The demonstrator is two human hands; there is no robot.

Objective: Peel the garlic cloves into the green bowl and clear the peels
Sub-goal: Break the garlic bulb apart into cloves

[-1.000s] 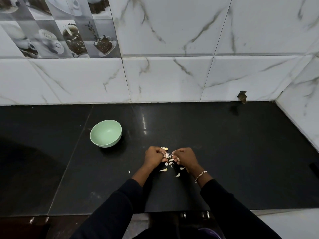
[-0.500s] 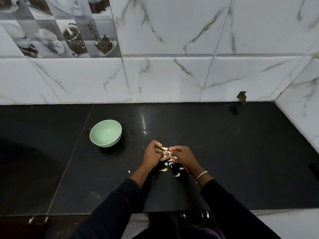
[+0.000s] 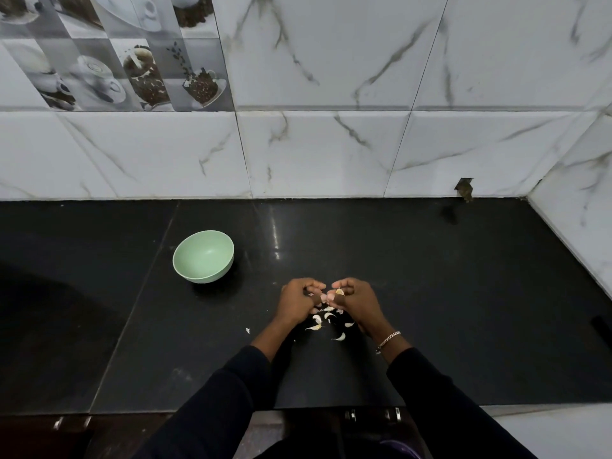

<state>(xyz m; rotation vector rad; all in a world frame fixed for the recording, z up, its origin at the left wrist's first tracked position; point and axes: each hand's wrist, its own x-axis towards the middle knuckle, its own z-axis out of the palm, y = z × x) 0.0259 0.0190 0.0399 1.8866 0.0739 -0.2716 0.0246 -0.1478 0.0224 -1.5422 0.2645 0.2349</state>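
Garlic clove (image 3: 339, 292), a small pale yellowish piece, is pinched between the curled fingers and thumb of the right hand (image 3: 357, 301), above the near middle of the counter; the left hand (image 3: 298, 301) sits just beside it, fingers curled in towards the same spot, though whether they grasp anything cannot be told. Step in hand, by judgement: peeling, early in the task; the round, matte pale-green bowl (image 3: 203, 256) stands upright well to the left and farther back, and no clove shows inside it. Beneath the hands lies a scatter of small white curved pieces (image 3: 318, 321); peels or whole cloves, too small to tell. The next move probably calls for stripping the skin free, then carrying the garlic clove leftward over the bowl's rim before letting go. Surface: glossy black stone countertop (image 3: 463, 293), jointed in slabs, with one white speck (image 3: 247, 330) lying apart; behind and to the right, white grey-veined marble wall tiles (image 3: 331, 154); upper left, a printed coffee-cup tile panel (image 3: 109, 61); a silver chain bracelet (image 3: 389, 337) circles the right wrist.
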